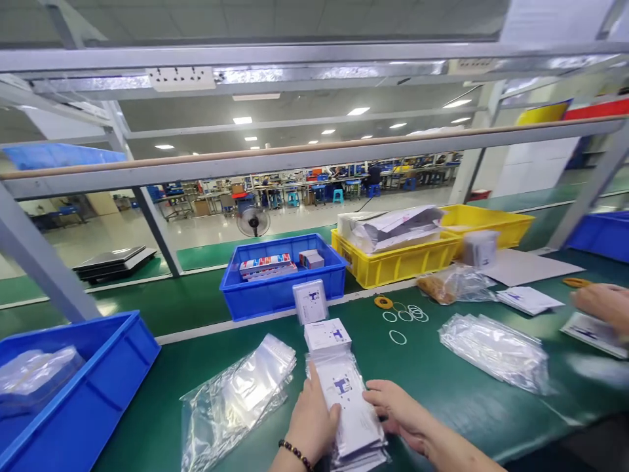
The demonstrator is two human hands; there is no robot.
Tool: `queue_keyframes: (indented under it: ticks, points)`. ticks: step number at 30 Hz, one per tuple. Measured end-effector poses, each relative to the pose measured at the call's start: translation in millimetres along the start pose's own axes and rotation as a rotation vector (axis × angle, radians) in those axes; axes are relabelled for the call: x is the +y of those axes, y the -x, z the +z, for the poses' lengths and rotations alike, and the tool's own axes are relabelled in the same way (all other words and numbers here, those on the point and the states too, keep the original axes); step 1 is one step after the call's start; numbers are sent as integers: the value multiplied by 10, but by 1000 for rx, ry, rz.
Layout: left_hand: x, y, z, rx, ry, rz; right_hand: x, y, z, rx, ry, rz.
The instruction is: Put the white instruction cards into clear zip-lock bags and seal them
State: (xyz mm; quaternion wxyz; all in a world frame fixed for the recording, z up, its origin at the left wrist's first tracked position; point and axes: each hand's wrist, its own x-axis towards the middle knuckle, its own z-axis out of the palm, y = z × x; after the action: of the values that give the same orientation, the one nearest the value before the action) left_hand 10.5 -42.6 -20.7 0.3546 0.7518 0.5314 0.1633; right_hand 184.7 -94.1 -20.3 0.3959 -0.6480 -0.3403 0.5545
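Note:
A stack of white printed cards in clear plastic bags [346, 410] lies in front of me on the green table. My left hand [314, 413], with a beaded bracelet at the wrist, grips its left side, the thumb over the top bag. Along the right edge, the fingertips of my right hand [400, 410] touch the stack, its fingers apart and slightly bent. Just beyond lies a block of white cards [327, 334] with a purple logo. Behind that, another card bundle [310, 301] leans upright against the blue bin [282, 299]. Clear empty bags [240, 400] lie left of my left hand.
More clear bags [494, 351] and several white rings [398, 337] lie to the right. Yellow bins [398, 261] stand at the back; a large blue bin [98, 387] is at left. Another person's hand [602, 305] is over cards at far right. A metal frame spans above.

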Motion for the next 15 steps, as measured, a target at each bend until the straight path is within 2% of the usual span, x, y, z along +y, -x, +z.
queue_keyframes:
  ticks: [3,9,15]
  points:
    - [-55,89,54,-1,40,32,-44,-9,81,-74,48,73]
    - [-167,294,42,43,102,-47,-123,-147,229,-176,208,161]
    - [-237,457,86,169,185,-107,-142,-165,465,-268,248,12]
